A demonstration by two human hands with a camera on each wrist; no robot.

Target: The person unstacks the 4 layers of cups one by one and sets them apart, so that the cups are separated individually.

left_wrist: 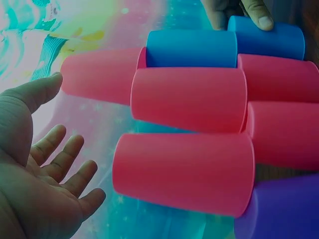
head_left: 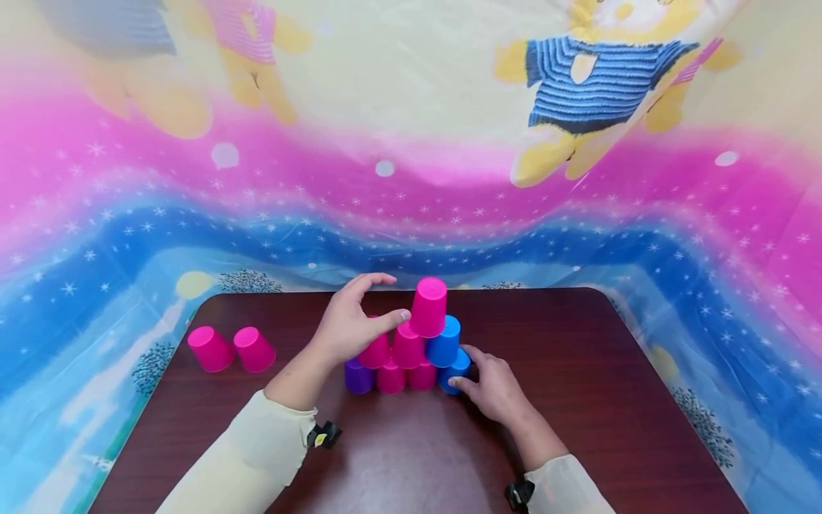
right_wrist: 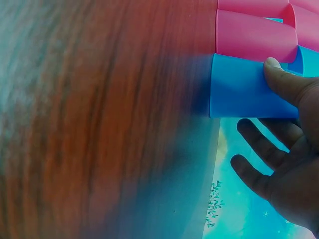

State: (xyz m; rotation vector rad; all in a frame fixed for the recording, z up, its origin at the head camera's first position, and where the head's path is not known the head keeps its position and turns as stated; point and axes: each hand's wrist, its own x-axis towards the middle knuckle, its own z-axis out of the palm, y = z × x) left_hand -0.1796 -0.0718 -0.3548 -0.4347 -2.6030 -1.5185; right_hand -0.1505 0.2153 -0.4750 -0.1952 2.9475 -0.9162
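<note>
Your left fingers point(left_wrist: 64, 158) are spread beside the top cup point(head_left: 429, 307); your right fingers point(right_wrist: 261, 145) pinch the bottom blue cup point(head_left: 453, 373), lower centre of the frame. Grip lightly; avoid nudging the stack point(head_left: 407, 348).

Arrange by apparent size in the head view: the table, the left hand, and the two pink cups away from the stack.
1. Table
2. Left hand
3. Outer pink cup and inner pink cup: they look alike, so unranked.
</note>
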